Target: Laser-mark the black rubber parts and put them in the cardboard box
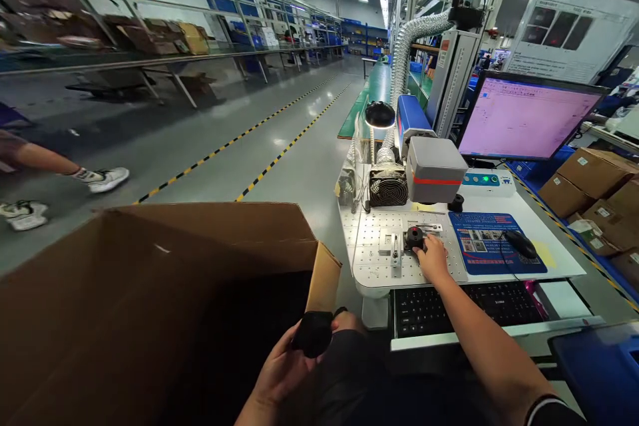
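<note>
Near the edge of the cardboard box, my left hand (285, 367) is closed around a black rounded part (314, 334). Part of its fingers lies hidden behind that part. My right hand (433, 259) reaches over the perforated metal plate (369, 268) on the workbench. Its fingers grip the side of a black round part (414, 237), which sits among small metal fixture blocks (395, 251). Above and behind that part is the grey box-shaped head (435, 165) of a machine, with a red stripe.
A large open cardboard box (210, 226) stands at left. The bench carries a fan (388, 188), monitor (532, 116), mouse pad (494, 226) with a mouse (520, 243), and a keyboard (479, 303) in a drawer. A person's legs (44, 156) are at far left.
</note>
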Motion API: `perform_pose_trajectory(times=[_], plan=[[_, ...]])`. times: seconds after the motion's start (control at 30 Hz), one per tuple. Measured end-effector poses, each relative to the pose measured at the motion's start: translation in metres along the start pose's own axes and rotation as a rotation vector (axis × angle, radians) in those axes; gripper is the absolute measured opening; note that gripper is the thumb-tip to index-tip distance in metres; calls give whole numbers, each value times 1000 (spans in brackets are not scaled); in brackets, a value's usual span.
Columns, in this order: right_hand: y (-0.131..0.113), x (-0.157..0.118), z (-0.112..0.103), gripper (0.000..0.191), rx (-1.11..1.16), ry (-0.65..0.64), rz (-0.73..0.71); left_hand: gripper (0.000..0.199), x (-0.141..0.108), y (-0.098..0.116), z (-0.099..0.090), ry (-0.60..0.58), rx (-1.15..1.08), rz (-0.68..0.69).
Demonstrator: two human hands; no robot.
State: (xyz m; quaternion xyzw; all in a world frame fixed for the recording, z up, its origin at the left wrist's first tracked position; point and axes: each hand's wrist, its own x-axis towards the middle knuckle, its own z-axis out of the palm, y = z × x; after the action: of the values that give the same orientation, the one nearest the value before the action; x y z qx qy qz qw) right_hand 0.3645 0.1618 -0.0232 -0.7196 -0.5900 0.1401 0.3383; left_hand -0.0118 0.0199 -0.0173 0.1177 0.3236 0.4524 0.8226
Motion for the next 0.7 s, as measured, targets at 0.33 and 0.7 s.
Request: perform_pose_trajectory(times=[0.33, 0.7], plan=[[46, -74, -72, 40, 113, 111, -169, 35, 4, 2, 2, 41, 53, 45], [76, -190, -75, 44, 167, -71, -172, 39, 16, -2, 12, 218, 93, 37]])
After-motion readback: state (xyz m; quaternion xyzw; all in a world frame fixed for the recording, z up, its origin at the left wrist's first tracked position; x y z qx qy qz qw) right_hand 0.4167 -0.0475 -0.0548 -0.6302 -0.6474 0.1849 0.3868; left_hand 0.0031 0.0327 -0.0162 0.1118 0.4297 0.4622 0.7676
